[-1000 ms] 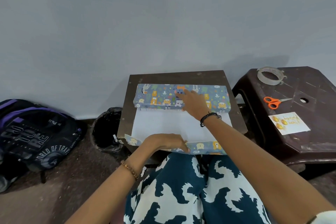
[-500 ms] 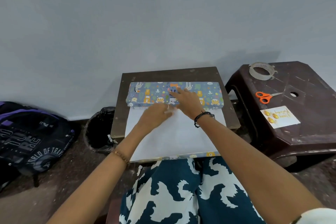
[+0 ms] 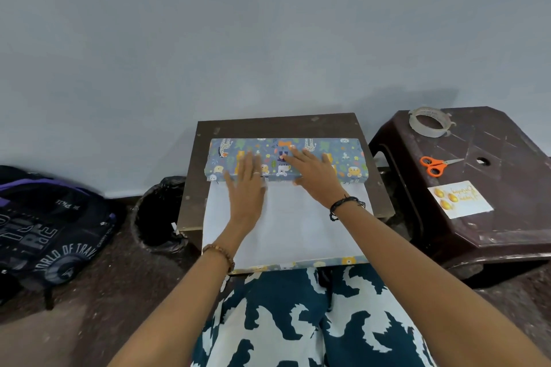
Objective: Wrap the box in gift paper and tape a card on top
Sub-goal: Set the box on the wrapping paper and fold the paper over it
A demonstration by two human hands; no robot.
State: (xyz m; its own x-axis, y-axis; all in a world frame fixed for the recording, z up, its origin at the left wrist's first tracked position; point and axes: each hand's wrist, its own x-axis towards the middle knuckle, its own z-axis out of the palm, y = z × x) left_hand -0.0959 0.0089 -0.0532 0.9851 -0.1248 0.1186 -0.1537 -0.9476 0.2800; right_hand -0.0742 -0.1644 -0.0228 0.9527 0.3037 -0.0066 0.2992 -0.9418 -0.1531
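Head view, running from nine o'clock round to three: a dark backpack (image 3: 50, 226) lies on the floor at nine o'clock, with a black bin (image 3: 159, 214) just beside the small brown table (image 3: 190, 188) at centre. On that table, toward twelve o'clock, sits the box (image 3: 343, 158), already covered on top by the printed gift paper (image 3: 298, 232), whose white underside runs back toward six o'clock and overhangs the near table edge.

The left hand (image 3: 246, 188) lies flat, palm down, fingers straight and close together, tips up on the box's covered top and heel on the white sheet. The right hand (image 3: 313, 176) is also flat and holding nothing, fingers slightly spread, pointing toward eleven o'clock across the top. Both forearms reach in from six o'clock, wrists low.

I judge the box light and stiff enough to take firm pressing, while the paper looks thin, slick and easy to crease or tear. It is best taken at its free near edge with both hands, well apart, and drawn up taut.

At three o'clock, on the plastic stool (image 3: 507, 235), lie the tape roll (image 3: 429, 122), orange-handled scissors (image 3: 435, 164) and the card (image 3: 459, 199), all untouched.
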